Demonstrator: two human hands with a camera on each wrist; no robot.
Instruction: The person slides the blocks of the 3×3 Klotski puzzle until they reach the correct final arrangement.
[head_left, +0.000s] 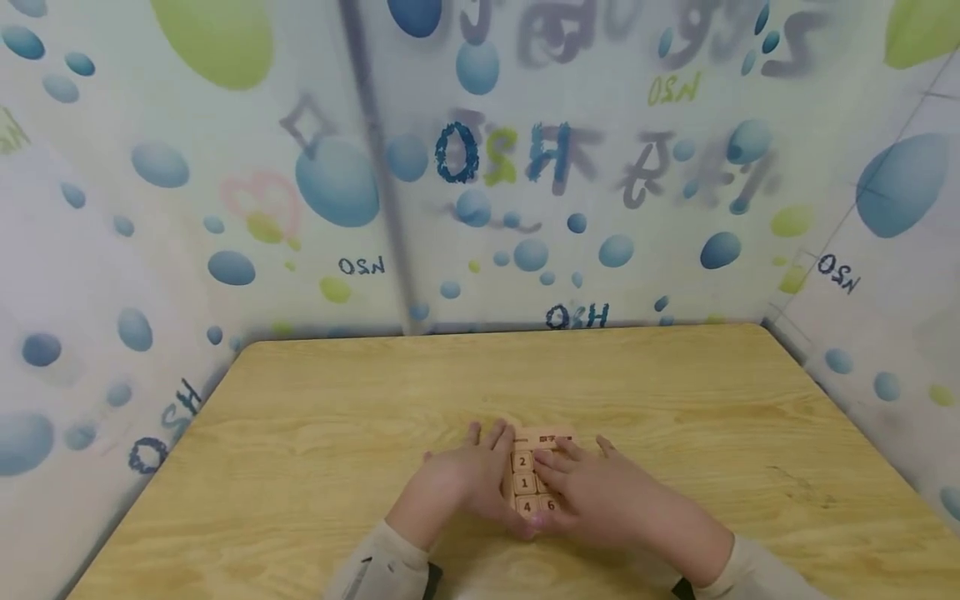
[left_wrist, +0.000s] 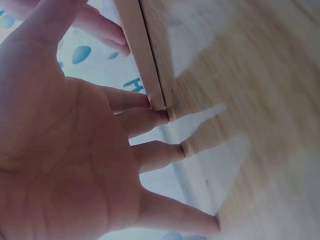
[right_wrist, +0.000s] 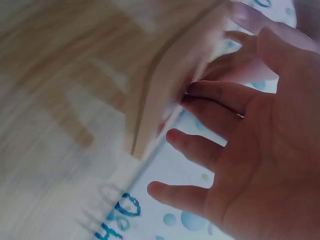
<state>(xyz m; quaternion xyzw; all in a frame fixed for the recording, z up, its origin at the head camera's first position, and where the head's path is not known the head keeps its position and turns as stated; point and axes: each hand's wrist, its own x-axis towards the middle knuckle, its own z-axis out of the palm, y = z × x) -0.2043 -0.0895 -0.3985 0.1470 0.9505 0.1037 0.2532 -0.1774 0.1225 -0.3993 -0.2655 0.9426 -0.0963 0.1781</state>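
A light wooden number slide puzzle (head_left: 524,483) lies flat on the table, tiles 2, 1, 4 and 6 readable in the head view. My left hand (head_left: 474,482) is along its left side, thumb at the near edge. In the left wrist view, its extended fingers (left_wrist: 157,156) reach down to the puzzle's side and the tabletop. Over the puzzle's right part lies my right hand (head_left: 611,493), hiding the tiles there. Its index and middle fingertips touch the puzzle face, as the right wrist view shows, while the other fingers stand apart. Both thumbs meet near the front edge.
The wood-grain table (head_left: 337,400) extends around the puzzle on all sides. Behind it and at both sides stand pale walls (head_left: 480,250) with blue and green dots and mirrored lettering. Dark straps (head_left: 432,581) show at the sleeves.
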